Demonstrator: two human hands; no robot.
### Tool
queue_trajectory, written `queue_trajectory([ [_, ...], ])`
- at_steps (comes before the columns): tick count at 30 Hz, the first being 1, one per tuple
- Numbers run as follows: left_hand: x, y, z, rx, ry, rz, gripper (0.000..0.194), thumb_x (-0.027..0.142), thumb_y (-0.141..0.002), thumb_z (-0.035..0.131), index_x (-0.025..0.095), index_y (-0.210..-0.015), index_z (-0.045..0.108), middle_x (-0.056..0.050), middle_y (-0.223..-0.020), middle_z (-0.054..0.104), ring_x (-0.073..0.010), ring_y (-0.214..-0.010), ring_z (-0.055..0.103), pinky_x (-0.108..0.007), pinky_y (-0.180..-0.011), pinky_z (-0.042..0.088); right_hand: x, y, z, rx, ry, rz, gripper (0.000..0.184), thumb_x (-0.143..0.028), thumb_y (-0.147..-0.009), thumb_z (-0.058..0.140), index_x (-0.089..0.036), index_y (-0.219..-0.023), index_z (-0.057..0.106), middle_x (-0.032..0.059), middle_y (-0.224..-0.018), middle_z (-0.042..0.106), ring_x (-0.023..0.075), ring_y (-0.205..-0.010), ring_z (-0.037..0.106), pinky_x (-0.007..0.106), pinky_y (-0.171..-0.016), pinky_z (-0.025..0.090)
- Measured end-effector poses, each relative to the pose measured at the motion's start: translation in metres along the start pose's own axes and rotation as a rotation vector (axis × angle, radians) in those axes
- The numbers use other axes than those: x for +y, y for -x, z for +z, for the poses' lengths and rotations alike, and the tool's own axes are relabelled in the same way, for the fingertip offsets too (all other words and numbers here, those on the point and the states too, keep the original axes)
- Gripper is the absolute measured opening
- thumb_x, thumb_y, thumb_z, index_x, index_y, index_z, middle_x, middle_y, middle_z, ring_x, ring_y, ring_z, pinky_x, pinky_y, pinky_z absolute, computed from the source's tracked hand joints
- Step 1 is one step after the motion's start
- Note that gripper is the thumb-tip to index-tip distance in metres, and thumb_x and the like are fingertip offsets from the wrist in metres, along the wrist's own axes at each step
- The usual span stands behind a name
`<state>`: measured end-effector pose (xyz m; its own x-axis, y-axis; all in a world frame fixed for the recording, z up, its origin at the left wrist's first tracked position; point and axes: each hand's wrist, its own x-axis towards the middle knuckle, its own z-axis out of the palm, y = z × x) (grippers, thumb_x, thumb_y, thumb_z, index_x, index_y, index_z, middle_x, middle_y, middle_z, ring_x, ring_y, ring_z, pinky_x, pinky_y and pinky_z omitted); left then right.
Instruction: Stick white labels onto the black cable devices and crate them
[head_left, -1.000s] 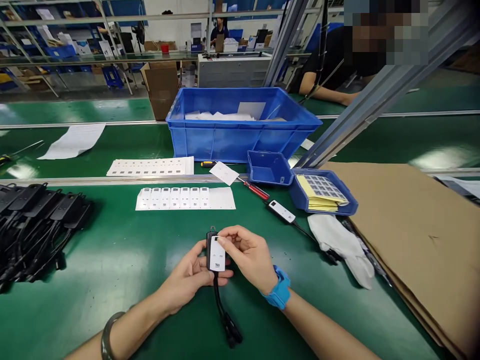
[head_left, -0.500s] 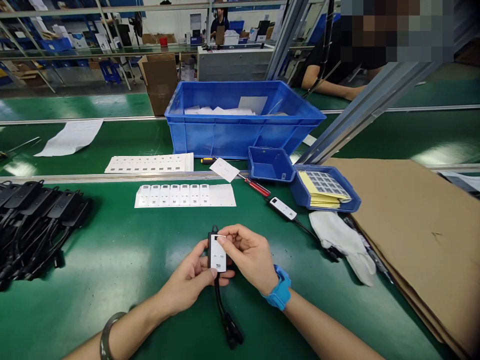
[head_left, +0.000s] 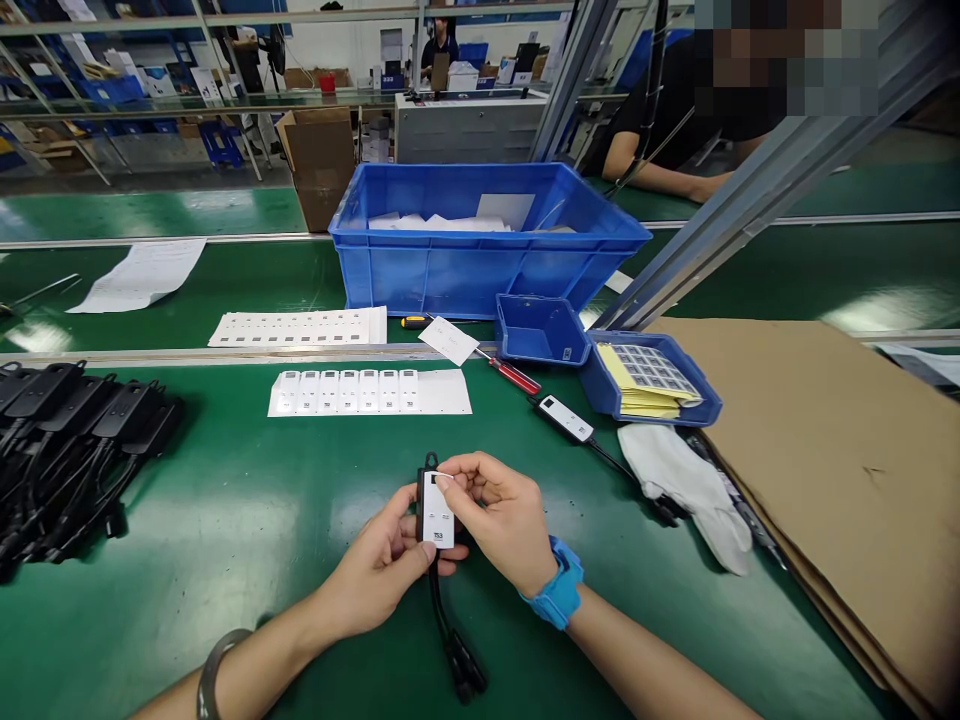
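Note:
Low in the middle of the head view, my left hand (head_left: 375,575) is closed round a small black controller box (head_left: 421,490), its hanging loop pointing away from me. Two short black cables (head_left: 442,615) trail from it towards me. A white label (head_left: 438,518) marked TS3 lies over the box's face, and my left thumb touches its lower edge. My right hand (head_left: 506,515) pinches the label's upper right corner between thumb and index finger. Whether the label is fully stuck down I cannot tell. Beyond my hands lies a sheet of similar labels (head_left: 444,393).
Black boxes with cables (head_left: 90,440) are piled at left. A labelled box (head_left: 566,418), a red screwdriver (head_left: 514,376), a white glove (head_left: 682,490) and a bin of yellow-backed sheets (head_left: 652,415) sit at right. Behind stands a large blue crate (head_left: 487,270); cardboard (head_left: 840,440) lies far right.
The box and both hands have shifted very slightly right. My left thumb has come onto the label's lower edge. My right hand keeps its pinch at the upper corner.

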<state>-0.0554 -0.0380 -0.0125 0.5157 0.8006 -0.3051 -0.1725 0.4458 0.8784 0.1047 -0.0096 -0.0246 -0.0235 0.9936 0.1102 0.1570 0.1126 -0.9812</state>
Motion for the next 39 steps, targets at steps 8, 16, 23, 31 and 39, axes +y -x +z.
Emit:
queue_trajectory([
  [8,0.005,-0.001,-0.006,-0.010,0.101,-0.027,0.039,0.030,-0.089,0.059,0.019,-0.124,0.046,-0.013,-0.110,0.067,-0.0264,-0.094,0.069,-0.041,-0.084,0.053,0.002,-0.006,-0.005,-0.083,0.268,-0.072,0.030,-0.032,-0.087,0.059,-0.022,-0.115,0.059,0.0022,-0.085,0.052,0.0137,-0.070,0.052,0.025,-0.060,0.048],
  [16,0.009,-0.006,-0.010,0.082,0.196,0.052,0.034,0.036,-0.097,0.040,0.017,-0.125,0.045,-0.013,-0.107,0.067,-0.0229,-0.092,0.068,-0.033,-0.074,0.054,0.002,0.004,0.006,-0.396,0.115,0.020,0.087,-0.037,-0.073,0.074,-0.025,-0.147,0.029,0.0106,-0.132,0.052,0.0243,-0.103,0.059,0.034,-0.079,0.055],
  [23,0.004,-0.005,-0.007,0.182,-0.136,0.092,0.048,0.045,-0.093,0.047,0.022,-0.133,0.032,-0.005,-0.092,0.068,-0.0184,-0.070,0.068,-0.034,-0.067,0.055,0.007,0.009,0.012,-0.285,0.140,-0.081,0.048,-0.027,-0.097,0.039,-0.022,-0.145,0.036,0.0094,-0.123,0.061,0.0212,-0.104,0.061,0.036,-0.091,0.050],
  [31,0.001,-0.013,-0.010,0.168,0.061,0.097,0.058,0.052,-0.095,0.037,0.023,-0.143,0.022,-0.012,-0.115,0.064,-0.0216,-0.099,0.064,-0.038,-0.086,0.051,0.003,0.002,0.013,-0.269,0.438,-0.240,0.073,-0.026,-0.089,0.053,-0.022,-0.152,0.016,0.0126,-0.128,0.052,0.0251,-0.114,0.054,0.038,-0.093,0.050],
  [39,0.033,-0.022,-0.087,0.479,-1.362,0.356,0.044,0.036,-0.090,0.050,0.021,-0.131,0.053,-0.014,-0.141,0.048,-0.0339,-0.135,0.037,-0.053,-0.111,0.028,0.026,-0.049,-0.041,0.041,1.122,-0.144,0.054,-0.001,-0.081,0.041,-0.006,-0.134,0.048,0.0246,-0.107,0.060,0.0389,-0.105,0.056,0.056,-0.090,0.043],
])
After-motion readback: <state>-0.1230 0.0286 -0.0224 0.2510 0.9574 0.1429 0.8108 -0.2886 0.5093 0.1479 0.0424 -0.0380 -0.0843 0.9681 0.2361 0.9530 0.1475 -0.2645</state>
